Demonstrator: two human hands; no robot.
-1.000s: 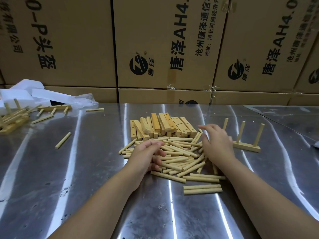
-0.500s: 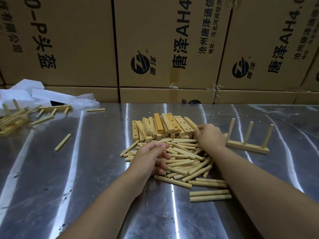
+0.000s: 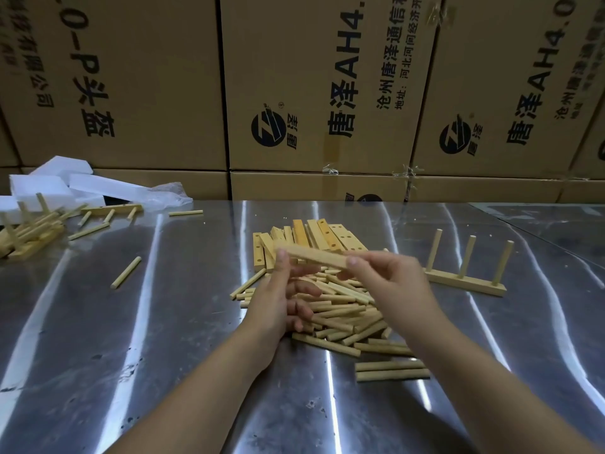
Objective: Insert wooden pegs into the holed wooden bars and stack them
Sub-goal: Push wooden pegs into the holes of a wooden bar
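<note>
We hold a wooden bar (image 3: 316, 256) just above the peg pile (image 3: 340, 309) on the counter (image 3: 163, 322). Our right hand (image 3: 389, 283) pinches its right end. Our left hand (image 3: 278, 296) grips the left end with the thumb on top and the other fingers loosely curled beneath. Behind the pile lie loose holed bars (image 3: 314, 235); right of it stands a bar with three upright pegs (image 3: 465, 283).

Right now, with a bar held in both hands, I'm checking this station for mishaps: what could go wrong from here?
1. The bar is pinched only near its ends by the left hand and right hand; a slip would likely drop it onto the peg pile below, scattering pegs.
2. The pegged bar stands just beside the right hand; a sideways sweep might topple it.
</note>
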